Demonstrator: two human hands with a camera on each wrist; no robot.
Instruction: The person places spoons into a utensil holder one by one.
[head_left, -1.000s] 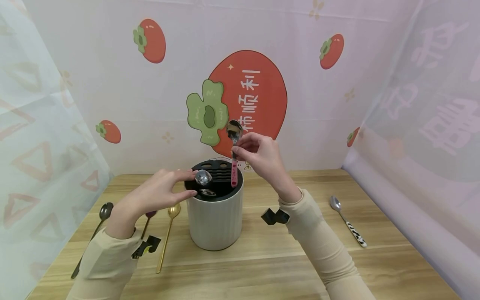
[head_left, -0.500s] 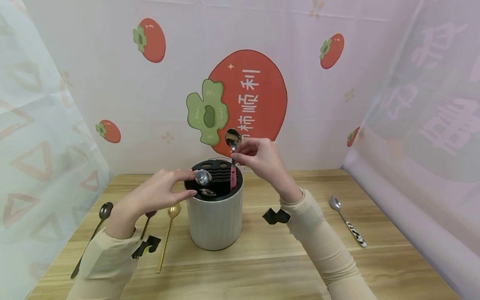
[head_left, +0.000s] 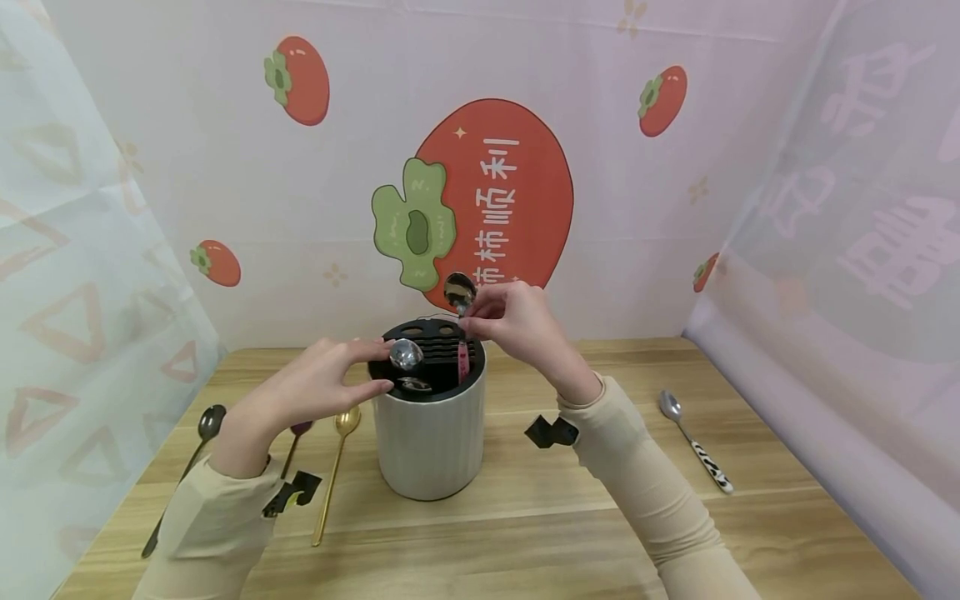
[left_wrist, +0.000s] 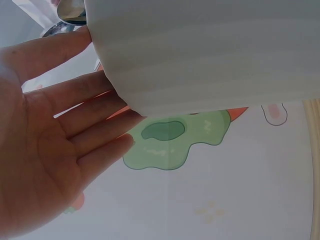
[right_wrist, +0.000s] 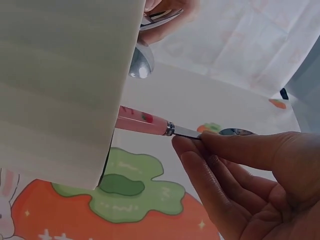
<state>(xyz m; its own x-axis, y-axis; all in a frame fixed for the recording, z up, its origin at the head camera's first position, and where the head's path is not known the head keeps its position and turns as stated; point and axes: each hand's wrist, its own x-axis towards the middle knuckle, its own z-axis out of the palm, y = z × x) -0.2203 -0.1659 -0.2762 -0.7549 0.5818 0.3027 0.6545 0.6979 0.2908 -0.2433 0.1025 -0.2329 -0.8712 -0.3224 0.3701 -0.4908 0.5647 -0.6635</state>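
Observation:
My right hand (head_left: 517, 327) pinches the neck of a spoon with a pink handle (right_wrist: 142, 121) between thumb and fingers. The spoon's silver bowl (head_left: 459, 290) points up, and its handle reaches down into the black-topped opening of a white ribbed utensil holder (head_left: 431, 450). In the right wrist view the handle's end is hidden behind the holder wall. My left hand (head_left: 303, 387) has its fingers extended, with the fingertips at the holder's left rim. Between its thumb and fingers, two silver spoon bowls, one upper (head_left: 407, 355) and one lower (head_left: 415, 384), show at the opening.
Left of the holder lie a gold spoon (head_left: 341, 458), a purple-bowled spoon (head_left: 300, 429) partly behind the left arm, and a black spoon (head_left: 212, 421). A spoon with a black-and-white handle (head_left: 697, 446) lies at the right on the wooden table (head_left: 570, 533).
My right hand has lowered the pink-handled spoon and shifted it slightly left, so more of its handle is inside the holder. The left hand has stayed in place.

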